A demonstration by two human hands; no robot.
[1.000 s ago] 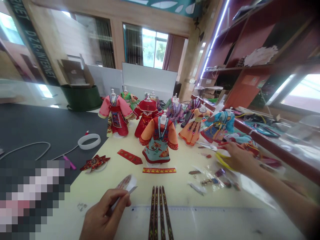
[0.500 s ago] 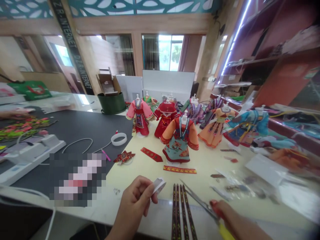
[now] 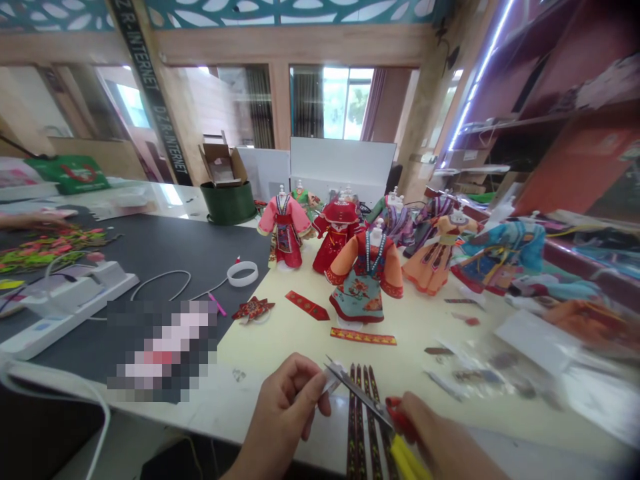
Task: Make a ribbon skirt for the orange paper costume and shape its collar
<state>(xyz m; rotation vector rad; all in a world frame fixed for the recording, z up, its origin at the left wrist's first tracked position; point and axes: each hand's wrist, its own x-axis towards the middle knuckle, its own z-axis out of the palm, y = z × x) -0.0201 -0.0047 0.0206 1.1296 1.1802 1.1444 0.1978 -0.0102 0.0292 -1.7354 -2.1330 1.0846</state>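
Note:
My left hand (image 3: 287, 413) pinches a small white paper piece (image 3: 332, 379) just above the cream table's near edge. My right hand (image 3: 440, 440) grips scissors (image 3: 367, 403) with red and yellow handles, and their blades meet the paper piece. Several dark patterned ribbon strips (image 3: 364, 420) lie side by side under the blades. Behind them stands a small doll in an orange and teal costume (image 3: 364, 277), with a red patterned strip (image 3: 363, 337) lying before it.
More costumed dolls (image 3: 285, 230) (image 3: 435, 257) stand in a cluster at the table's middle. Plastic bags and scraps (image 3: 500, 360) lie to the right. A white tape ring (image 3: 243, 273), cable and white power strip (image 3: 65, 303) sit on the dark mat at left. Another person's hand (image 3: 30, 219) shows far left.
My right hand picked up the scissors from the right side and brought them to the paper piece in my left hand. The view swung left.

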